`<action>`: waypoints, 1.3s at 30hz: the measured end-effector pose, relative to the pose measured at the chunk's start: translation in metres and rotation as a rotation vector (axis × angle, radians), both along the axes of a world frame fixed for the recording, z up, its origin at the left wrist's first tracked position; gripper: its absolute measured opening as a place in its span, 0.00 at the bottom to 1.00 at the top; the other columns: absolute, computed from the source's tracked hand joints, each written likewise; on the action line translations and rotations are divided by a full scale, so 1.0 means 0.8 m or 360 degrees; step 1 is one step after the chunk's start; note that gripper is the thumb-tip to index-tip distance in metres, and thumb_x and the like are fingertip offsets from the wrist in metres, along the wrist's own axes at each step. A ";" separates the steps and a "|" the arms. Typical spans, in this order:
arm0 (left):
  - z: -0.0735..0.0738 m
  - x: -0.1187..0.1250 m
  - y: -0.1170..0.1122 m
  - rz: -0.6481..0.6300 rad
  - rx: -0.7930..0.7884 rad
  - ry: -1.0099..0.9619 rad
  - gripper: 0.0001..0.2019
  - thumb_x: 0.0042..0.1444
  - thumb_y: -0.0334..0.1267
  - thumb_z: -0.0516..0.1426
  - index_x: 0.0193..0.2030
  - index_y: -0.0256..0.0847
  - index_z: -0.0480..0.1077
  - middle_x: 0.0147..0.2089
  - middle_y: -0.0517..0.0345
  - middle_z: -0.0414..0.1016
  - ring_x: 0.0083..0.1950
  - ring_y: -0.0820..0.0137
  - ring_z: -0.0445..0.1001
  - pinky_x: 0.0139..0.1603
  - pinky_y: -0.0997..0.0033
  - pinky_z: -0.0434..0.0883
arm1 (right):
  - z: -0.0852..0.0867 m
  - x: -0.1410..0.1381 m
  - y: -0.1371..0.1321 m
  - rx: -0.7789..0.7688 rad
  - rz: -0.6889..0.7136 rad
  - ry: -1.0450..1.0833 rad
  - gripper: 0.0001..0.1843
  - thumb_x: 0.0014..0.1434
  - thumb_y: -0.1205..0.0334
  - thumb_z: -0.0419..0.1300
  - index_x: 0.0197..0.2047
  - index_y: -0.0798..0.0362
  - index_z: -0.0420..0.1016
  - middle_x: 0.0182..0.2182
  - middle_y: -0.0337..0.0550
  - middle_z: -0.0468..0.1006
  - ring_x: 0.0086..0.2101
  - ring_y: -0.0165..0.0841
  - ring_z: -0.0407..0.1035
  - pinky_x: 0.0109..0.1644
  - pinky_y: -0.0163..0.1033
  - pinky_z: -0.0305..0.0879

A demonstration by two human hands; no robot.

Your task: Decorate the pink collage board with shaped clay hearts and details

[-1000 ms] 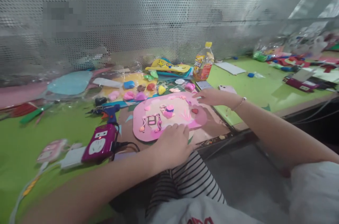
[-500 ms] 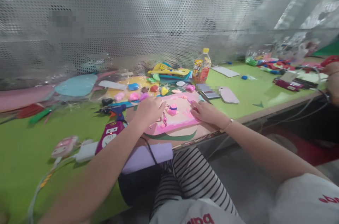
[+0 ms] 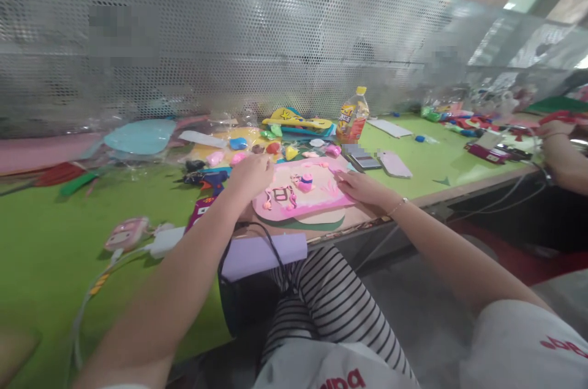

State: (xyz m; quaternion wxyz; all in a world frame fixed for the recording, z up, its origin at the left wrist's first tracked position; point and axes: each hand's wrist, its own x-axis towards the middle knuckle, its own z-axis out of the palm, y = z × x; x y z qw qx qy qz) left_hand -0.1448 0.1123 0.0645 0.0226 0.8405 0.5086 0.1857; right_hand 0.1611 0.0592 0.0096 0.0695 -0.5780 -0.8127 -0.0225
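Note:
A pink and cream decorated board (image 3: 316, 205) with rounded corners lies in front of me, overlapping a dark green backing piece (image 3: 328, 225). Shaped clay sits on it: a pink clay figure with a dark blue band (image 3: 305, 181), small pink pieces, and a brown outlined character (image 3: 280, 194). My left hand (image 3: 252, 176) is at the board's upper left edge, fingers closed together; anything between the fingertips is hidden. On the right edge rests my right hand (image 3: 362, 187), its fingers bent over the board and gripping it.
Several clay lumps, such as a yellow one (image 3: 291, 152), lie behind the board. A drink bottle (image 3: 353, 116), phone (image 3: 362, 157) and pale pink case (image 3: 395, 164) stand or lie behind right. At left are a glue gun (image 3: 214, 181) and cables. Another person's hand (image 3: 563, 132) is far right.
My left hand has moved back from the board's middle to its upper left edge, uncovering the brown character. My right hand stays at the right edge. The view has shifted slightly.

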 end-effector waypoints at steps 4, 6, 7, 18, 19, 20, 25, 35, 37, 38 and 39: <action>-0.002 -0.007 0.011 -0.0043 -0.0152 -0.0167 0.14 0.63 0.41 0.56 0.52 0.37 0.68 0.53 0.50 0.70 0.51 0.62 0.72 0.51 0.53 0.71 | 0.026 0.006 0.018 -0.0022 0.0062 0.0163 0.20 0.63 0.59 0.50 0.55 0.56 0.69 0.44 0.56 0.76 0.43 0.41 0.71 0.47 0.44 0.65; -0.005 -0.007 0.016 -0.0059 -0.0232 -0.0273 0.14 0.63 0.41 0.55 0.53 0.37 0.67 0.54 0.50 0.70 0.51 0.62 0.72 0.50 0.54 0.71 | 0.045 0.004 0.036 0.0006 0.0100 0.0287 0.21 0.64 0.60 0.46 0.57 0.57 0.67 0.49 0.56 0.74 0.47 0.42 0.69 0.50 0.45 0.64; -0.007 -0.006 0.018 -0.0063 -0.0271 -0.0327 0.14 0.63 0.41 0.55 0.53 0.37 0.67 0.54 0.49 0.69 0.51 0.63 0.72 0.50 0.55 0.72 | 0.055 0.001 0.046 0.0018 0.0136 0.0356 0.22 0.64 0.61 0.45 0.57 0.57 0.67 0.50 0.55 0.73 0.48 0.41 0.68 0.51 0.45 0.63; -0.008 -0.004 0.021 0.0007 -0.0684 -0.0757 0.12 0.64 0.42 0.55 0.47 0.35 0.69 0.43 0.54 0.73 0.40 0.69 0.75 0.41 0.63 0.74 | 0.058 -0.049 0.130 0.0019 0.0583 0.0987 0.24 0.50 0.71 0.44 0.50 0.56 0.65 0.39 0.46 0.72 0.39 0.33 0.68 0.42 0.39 0.68; -0.008 -0.003 0.020 0.0005 -0.0703 -0.0792 0.11 0.64 0.41 0.55 0.46 0.35 0.69 0.42 0.54 0.74 0.39 0.70 0.75 0.40 0.64 0.74 | 0.050 -0.045 0.130 0.0042 0.0587 0.1029 0.25 0.49 0.72 0.43 0.50 0.56 0.64 0.41 0.48 0.72 0.40 0.33 0.69 0.44 0.39 0.68; -0.007 -0.003 0.019 0.0003 -0.0719 -0.0826 0.11 0.64 0.41 0.55 0.46 0.35 0.70 0.42 0.55 0.74 0.38 0.70 0.75 0.40 0.64 0.74 | 0.043 -0.041 0.131 0.0061 0.0587 0.1061 0.26 0.47 0.72 0.43 0.50 0.56 0.63 0.41 0.49 0.73 0.41 0.33 0.69 0.44 0.40 0.68; -0.004 -0.001 0.011 0.0032 -0.0734 -0.0945 0.10 0.64 0.41 0.55 0.41 0.34 0.71 0.37 0.58 0.74 0.35 0.72 0.75 0.38 0.66 0.74 | 0.026 -0.018 0.133 0.0089 0.0601 0.1068 0.25 0.46 0.73 0.46 0.48 0.55 0.66 0.35 0.45 0.76 0.36 0.34 0.71 0.42 0.41 0.68; -0.004 -0.001 0.006 0.0145 -0.0514 -0.0972 0.15 0.56 0.40 0.63 0.24 0.35 0.67 0.21 0.68 0.67 0.22 0.78 0.68 0.26 0.76 0.68 | 0.031 -0.013 0.135 0.0202 0.0549 0.0989 0.24 0.47 0.77 0.46 0.44 0.56 0.72 0.33 0.44 0.78 0.35 0.33 0.72 0.41 0.38 0.66; -0.004 -0.001 0.006 0.0149 -0.0492 -0.0988 0.15 0.55 0.39 0.63 0.23 0.35 0.67 0.20 0.68 0.67 0.21 0.78 0.68 0.25 0.76 0.68 | 0.030 -0.012 0.137 0.0197 0.0522 0.0970 0.25 0.46 0.78 0.46 0.44 0.57 0.73 0.32 0.44 0.78 0.34 0.33 0.72 0.41 0.37 0.66; -0.005 0.000 0.007 0.0146 -0.0493 -0.1002 0.15 0.56 0.39 0.63 0.23 0.35 0.67 0.20 0.68 0.68 0.21 0.78 0.68 0.26 0.76 0.69 | 0.029 -0.011 0.138 0.0189 0.0510 0.0961 0.26 0.46 0.79 0.46 0.45 0.58 0.74 0.32 0.44 0.78 0.33 0.33 0.71 0.40 0.36 0.66; -0.005 0.000 0.008 0.0139 -0.0501 -0.1018 0.14 0.56 0.39 0.63 0.24 0.35 0.68 0.20 0.67 0.69 0.22 0.78 0.69 0.27 0.76 0.70 | 0.029 -0.010 0.139 0.0178 0.0499 0.0951 0.26 0.45 0.79 0.46 0.45 0.58 0.74 0.32 0.44 0.78 0.33 0.32 0.71 0.40 0.36 0.66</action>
